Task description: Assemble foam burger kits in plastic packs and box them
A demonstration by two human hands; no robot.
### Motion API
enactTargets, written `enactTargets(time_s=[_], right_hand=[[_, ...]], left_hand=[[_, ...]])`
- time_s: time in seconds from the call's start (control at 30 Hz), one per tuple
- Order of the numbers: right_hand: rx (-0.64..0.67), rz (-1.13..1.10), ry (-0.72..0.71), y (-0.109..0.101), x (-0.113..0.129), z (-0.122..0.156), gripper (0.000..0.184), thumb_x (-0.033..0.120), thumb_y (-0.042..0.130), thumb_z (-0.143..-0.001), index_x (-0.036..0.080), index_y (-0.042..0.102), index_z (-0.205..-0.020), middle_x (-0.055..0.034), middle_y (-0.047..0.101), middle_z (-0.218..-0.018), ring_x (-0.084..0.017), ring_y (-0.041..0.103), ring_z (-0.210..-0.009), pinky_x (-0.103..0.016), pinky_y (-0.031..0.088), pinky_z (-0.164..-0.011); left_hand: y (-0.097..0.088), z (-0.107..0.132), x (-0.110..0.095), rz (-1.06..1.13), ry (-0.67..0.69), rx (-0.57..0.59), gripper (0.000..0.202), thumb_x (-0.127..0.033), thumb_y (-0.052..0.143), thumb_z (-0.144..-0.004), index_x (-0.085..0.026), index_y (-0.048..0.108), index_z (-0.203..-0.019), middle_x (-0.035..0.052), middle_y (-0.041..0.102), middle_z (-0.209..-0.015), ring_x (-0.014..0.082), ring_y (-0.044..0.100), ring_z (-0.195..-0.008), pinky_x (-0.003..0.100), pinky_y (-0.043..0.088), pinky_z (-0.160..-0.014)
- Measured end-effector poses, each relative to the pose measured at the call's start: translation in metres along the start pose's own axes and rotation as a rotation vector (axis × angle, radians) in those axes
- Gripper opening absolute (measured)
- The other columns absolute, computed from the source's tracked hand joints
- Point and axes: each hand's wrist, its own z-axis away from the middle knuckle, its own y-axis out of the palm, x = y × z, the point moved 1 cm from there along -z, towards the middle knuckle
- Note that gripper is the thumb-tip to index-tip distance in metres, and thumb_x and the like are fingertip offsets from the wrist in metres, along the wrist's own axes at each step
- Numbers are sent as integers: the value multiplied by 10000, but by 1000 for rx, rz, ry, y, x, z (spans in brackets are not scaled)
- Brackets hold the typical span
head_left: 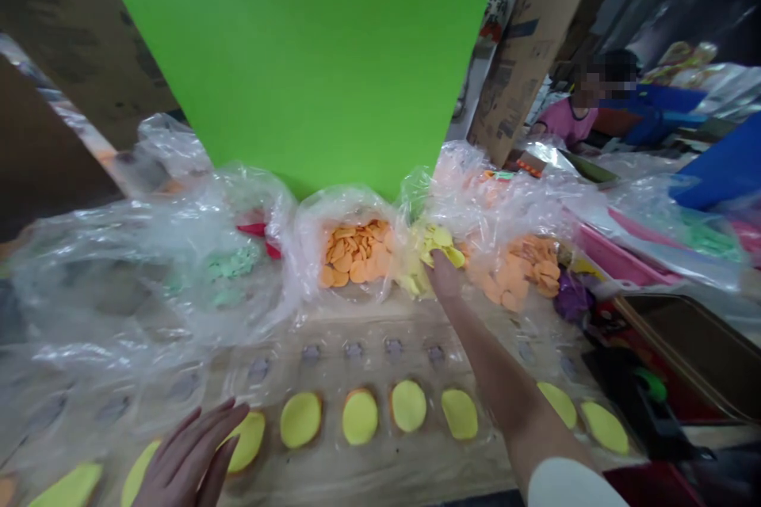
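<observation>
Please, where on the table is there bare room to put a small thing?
A bare strip of wooden table lies on the near side of the middle yellow discs, between the left hand and the right forearm. It is crowded at the back, with clear plastic bags, and at the right, around the brown tray.

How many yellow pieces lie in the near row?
9 yellow pieces show: two left of the left hand, one partly hidden by it, four between it and the right forearm, two right of that forearm. The hand and forearm may hide more.
</observation>
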Motion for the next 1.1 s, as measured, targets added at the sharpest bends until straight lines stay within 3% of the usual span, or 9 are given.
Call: enactTargets(time_s=[0.13, 0.17, 0.3, 0.4, 0.5, 0.67, 0.77, 0.93, 1.1], right_hand=[[-4, -166, 60, -36, 36, 40, 476, 457, 295, -876, 95, 419, -1159, -155, 611, -938, -214, 609, -717, -337, 467, -605], [16, -375, 72, -39, 53, 52, 472, 482, 333, -863, 134, 418, -1171, -128, 618, -939, -198, 609, -674, -317, 468, -571], [572, -711, -73, -24, 153, 119, 323, 444, 563, -762, 223, 543, -997, -52, 631, -837, -191, 609, -676, -295, 489, -555], [775, -685, -404, -2, 231, 180, 327, 359, 618, -725, 228, 562, -1019, -62, 618, -950, -219, 590, -885, -363, 486, -779], [894, -681, -536, 20, 289, 222, 293, 339, 583, -747, 217, 565, -1014, -61, 601, -990, -218, 565, -945, -378, 458, -841], [1275, -821, -209, 60, 353, 253, 189, 359, 556, -747, 187, 534, -824, 7, 589, -733, -142, 573, -660, -275, 477, -613], [1187, -859, -164, 87, 383, 265, 203, 374, 552, -743, 182, 514, -797, 18, 575, -707, -128, 552, -639, -254, 451, -592], [906, -625, -442, 131, 429, 285, 129, 319, 519, -777, 203, 551, -824, 25, 574, -708, -129, 533, -644, -251, 409, -590], [1098, -506, -728, 171, 466, 321, 159, 303, 538, -787, 216, 572, -915, 32, 594, -714, -128, 550, -651, -242, 411, -588]], left_hand=[[-2, -14, -43, 467, -505, 39, 246, -342, 576, -763, -288, 645, -993, 43, 653, -1077, 262, 553, -1061, 430, 385, -959], [0, -23, -56, 681, -649, 68, 256, -373, 568, -773, -266, 641, -994, 59, 643, -1095, 254, 541, -1083, 420, 370, -976], [13, -60, -78, 1804, -942, 192, 495, -547, 437, -805, -244, 529, -1185, 103, 563, -1220, 261, 540, -1091, 437, 427, -885], [1, -56, -58, 2141, -994, 193, 613, -620, 385, -791, -162, 539, -1168, 142, 631, -1078, 250, 609, -949, 381, 472, -777], [-32, -16, -26, 2142, -1043, 139, 602, -594, 390, -809, -108, 560, -1121, 151, 658, -990, 224, 631, -874, 334, 480, -746], [-95, 50, 26, 1799, -1053, -48, 434, -390, 589, -779, -167, 543, -1149, 129, 636, -1081, 221, 645, -872, 288, 491, -699], [-118, 73, 52, 1537, -1159, -234, 399, -333, 653, -735, -158, 580, -1086, 111, 649, -1056, 191, 653, -799, 242, 500, -638], [-148, 120, 87, 1368, -1346, -614, 353, -324, 649, -737, -162, 583, -1043, 70, 665, -967, 148, 638, -738, 217, 511, -579], [-174, 168, 102, 1203, -1461, -756, 334, -291, 658, -719, -158, 584, -1016, 54, 653, -944, 146, 618, -761, 242, 519, -629]])
